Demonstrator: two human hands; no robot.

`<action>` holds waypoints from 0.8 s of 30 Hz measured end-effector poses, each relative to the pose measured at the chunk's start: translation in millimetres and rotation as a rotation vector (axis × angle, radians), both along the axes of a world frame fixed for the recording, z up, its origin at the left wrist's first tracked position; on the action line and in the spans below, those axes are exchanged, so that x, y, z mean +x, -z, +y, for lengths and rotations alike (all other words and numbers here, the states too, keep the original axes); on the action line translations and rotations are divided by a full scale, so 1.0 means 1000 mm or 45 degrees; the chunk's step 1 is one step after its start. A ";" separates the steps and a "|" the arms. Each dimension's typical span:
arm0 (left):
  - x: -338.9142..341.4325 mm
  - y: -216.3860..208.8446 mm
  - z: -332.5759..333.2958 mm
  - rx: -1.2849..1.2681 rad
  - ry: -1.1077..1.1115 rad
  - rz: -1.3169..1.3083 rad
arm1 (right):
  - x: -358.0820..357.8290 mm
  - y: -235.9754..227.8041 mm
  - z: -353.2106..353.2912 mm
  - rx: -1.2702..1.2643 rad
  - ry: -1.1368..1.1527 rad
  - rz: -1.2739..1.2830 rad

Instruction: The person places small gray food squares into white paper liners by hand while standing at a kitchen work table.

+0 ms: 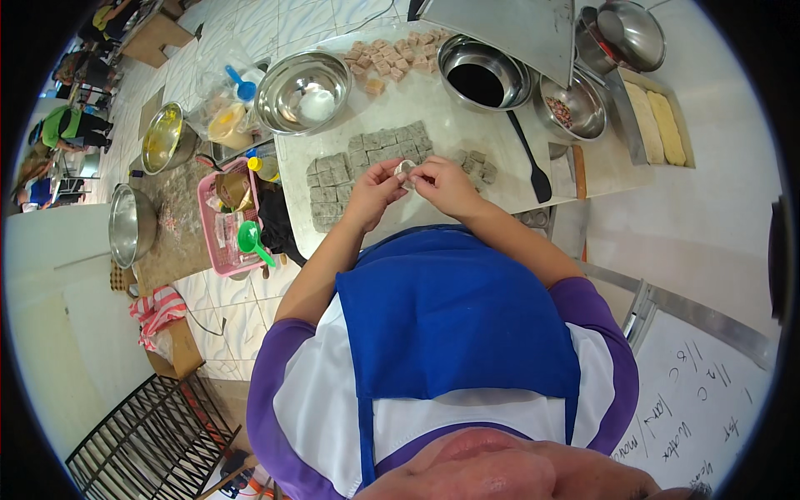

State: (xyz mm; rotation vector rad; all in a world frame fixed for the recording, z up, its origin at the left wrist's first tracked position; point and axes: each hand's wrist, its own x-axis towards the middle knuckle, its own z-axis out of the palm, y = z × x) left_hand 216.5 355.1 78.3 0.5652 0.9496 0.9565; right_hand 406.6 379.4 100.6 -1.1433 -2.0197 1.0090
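A small pale grey piece of dough (pixel 406 167) is pinched between my two hands over the table. My left hand (pixel 377 193) has its fingers closed on one side of it. From the other side, the fingers of my right hand (pixel 446 185) grip it too. Beyond my hands, grey dough squares (pixel 387 143) lie in close rows on the pale tabletop (pixel 321 143). Another block of grey squares (pixel 329 183) is left of my left hand, and a smaller group (pixel 481 169) lies right of my right hand.
Pinkish dough cubes (pixel 396 57) are at the far side, between a steel bowl (pixel 283 112) and a bowl of dark content (pixel 483 79). A black spatula (pixel 537 171) lies right. A pink basket (pixel 207 200) with a green scoop (pixel 250 237) is left. A loaf pan (pixel 631 125) holds dough.
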 end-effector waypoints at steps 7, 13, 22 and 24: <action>-0.001 -0.005 -0.002 0.016 0.071 -0.106 | 0.001 0.011 -0.002 -0.366 0.026 0.139; -0.003 -0.006 -0.003 0.006 0.072 -0.082 | 0.000 0.021 -0.003 -0.491 0.078 0.255; 0.000 0.000 -0.002 0.030 0.067 0.029 | -0.004 -0.006 -0.005 -0.085 0.021 -0.037; 0.002 0.001 -0.001 0.032 0.049 0.027 | -0.004 -0.005 -0.005 -0.043 0.019 -0.045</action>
